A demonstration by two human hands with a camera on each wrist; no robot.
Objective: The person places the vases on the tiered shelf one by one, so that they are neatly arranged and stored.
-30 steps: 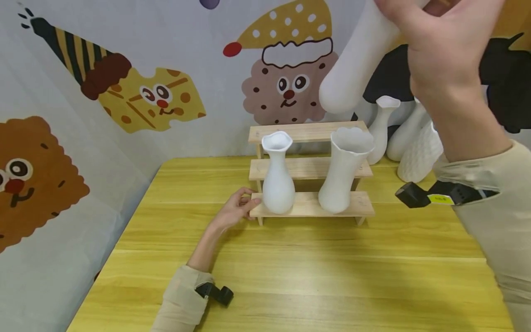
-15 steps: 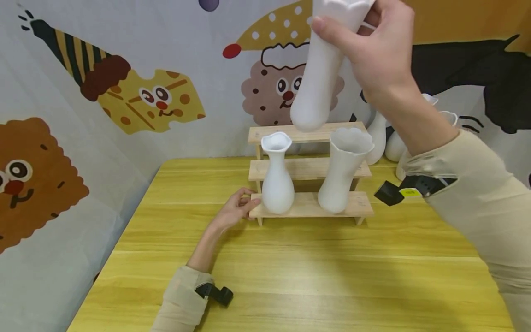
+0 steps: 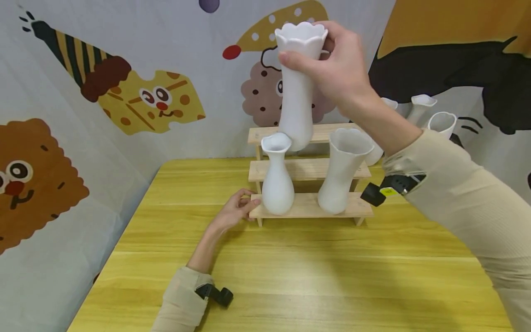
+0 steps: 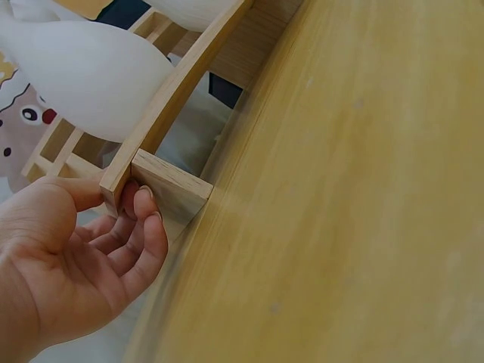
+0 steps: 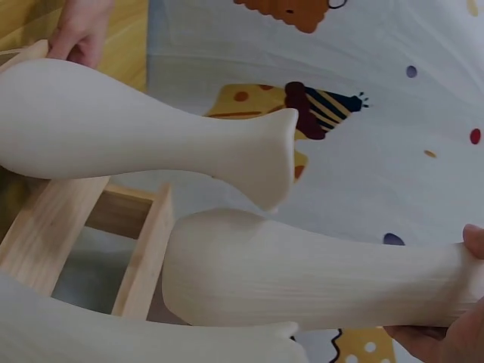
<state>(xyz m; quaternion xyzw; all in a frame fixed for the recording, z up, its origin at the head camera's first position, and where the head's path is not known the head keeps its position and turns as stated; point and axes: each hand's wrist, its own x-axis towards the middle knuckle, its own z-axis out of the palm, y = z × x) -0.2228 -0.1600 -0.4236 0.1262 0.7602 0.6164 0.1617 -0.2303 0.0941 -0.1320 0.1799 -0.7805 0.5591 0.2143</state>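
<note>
My right hand [image 3: 350,74] grips a white vase [image 3: 296,101] with a scalloped rim, thumb across its front just under the rim. It hangs nearly upright over the stepped wooden stand [image 3: 309,169], its base around the top tier in the head view. In the right wrist view the held vase [image 5: 318,272] lies close by the mouth of a narrow-necked vase [image 3: 278,184], which stands on the lowest step, left. A wider wavy-rimmed vase [image 3: 338,180] stands on that step's right. My left hand [image 3: 232,213] pinches the lowest step's left end, thumb on the board [image 4: 178,91], fingers curled beneath.
Several more white vases [image 3: 441,123] stand at the back right, partly behind my right forearm. The stand sits near the back of the yellow wooden table [image 3: 315,276]. A cartoon-printed backdrop [image 3: 207,138] rises behind it.
My right hand has carried the vase leftward and down from the upper right, turning it more upright, to just above the stand. My left hand stays at the step's end.
</note>
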